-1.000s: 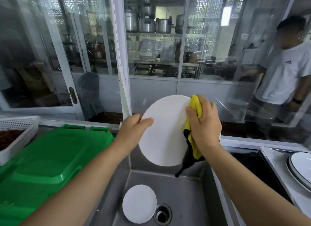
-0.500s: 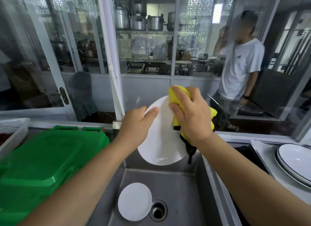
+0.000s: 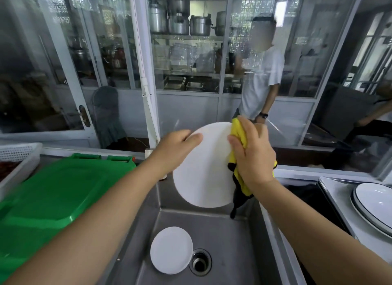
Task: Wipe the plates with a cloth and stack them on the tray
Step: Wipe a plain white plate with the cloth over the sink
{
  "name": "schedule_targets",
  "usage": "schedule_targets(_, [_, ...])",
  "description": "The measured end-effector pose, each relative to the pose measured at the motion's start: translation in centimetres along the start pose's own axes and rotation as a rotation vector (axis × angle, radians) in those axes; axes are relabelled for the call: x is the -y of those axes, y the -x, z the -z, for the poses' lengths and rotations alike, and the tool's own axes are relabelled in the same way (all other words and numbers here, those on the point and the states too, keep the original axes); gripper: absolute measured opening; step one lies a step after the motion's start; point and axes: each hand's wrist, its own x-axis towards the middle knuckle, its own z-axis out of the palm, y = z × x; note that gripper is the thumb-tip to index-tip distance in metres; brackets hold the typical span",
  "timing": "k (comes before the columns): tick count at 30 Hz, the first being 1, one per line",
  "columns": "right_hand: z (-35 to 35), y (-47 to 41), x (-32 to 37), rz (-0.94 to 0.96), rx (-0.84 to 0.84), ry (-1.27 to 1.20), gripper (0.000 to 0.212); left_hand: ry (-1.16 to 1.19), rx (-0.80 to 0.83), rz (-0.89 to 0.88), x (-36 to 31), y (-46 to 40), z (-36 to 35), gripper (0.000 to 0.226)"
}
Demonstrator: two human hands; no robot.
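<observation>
Plate [image 3: 203,168] stands nearly upright over the sink [image 3: 222,238] so drips fall in. Your left hand [image 3: 174,151] grips its left rim to steady it; your right hand [image 3: 252,155] clutches the yellow cloth [image 3: 239,134] against its right edge. Wiped plates [image 3: 375,204] wait stacked at right.

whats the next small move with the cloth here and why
Probably sweep the yellow cloth leftward across the held plate: the right hand presses it only at the plate's right edge, the left hand steadies the other rim, and most of the face is uncovered.
</observation>
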Motion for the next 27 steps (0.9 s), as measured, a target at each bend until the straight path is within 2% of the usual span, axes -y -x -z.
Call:
schedule_targets(3, [0.2,-0.2,1.1,0.188,0.014,0.109,0.041,-0.173,0.014,-0.078,-0.3,-0.3,0.1,0.048])
schedule_targets(8, [0.4,-1.4,3.3,0.56,-0.008,0.27,0.035,-0.107,-0.062,-0.103,-0.1,0.2,-0.9,0.051])
schedule_targets(10, [0.1,-1.8,3.7,0.597,-0.018,0.295,0.034,-0.068,-0.088,-0.103,-0.2,0.3,-1.2,0.052])
schedule_targets(13, [0.0,-2.1,3.2,0.502,-0.038,0.204,0.037,-0.021,-0.165,-0.143,-0.1,0.9,-1.1,0.051])
schedule_targets(16, [-0.5,-1.7,2.0,0.108,-0.07,0.039,0.042,0.159,-0.275,-0.117,0.5,1.7,-1.3,0.054])
schedule_targets(18, [-1.3,-1.0,1.3,-0.169,-0.081,-0.057,0.041,0.292,-0.387,-0.108,0.9,2.1,-2.0,0.046])
schedule_targets(20, [-1.9,-0.4,0.7,-0.284,-0.097,-0.104,0.041,0.389,-0.449,-0.091,1.4,2.5,-2.8,0.042])
schedule_targets(22, [-1.7,-0.4,0.1,-0.28,-0.085,-0.102,0.042,0.454,-0.394,-0.046,1.9,2.2,-2.9,0.032])
schedule_targets(24, [-1.2,-0.6,-0.3,-0.225,-0.045,-0.056,0.042,0.483,-0.243,0.028,2.2,1.4,-1.9,0.023])
schedule_targets(27, [-0.8,-0.9,-0.1,-0.003,0.012,0.064,0.042,0.333,-0.047,0.071,2.2,0.1,-0.2,0.02])
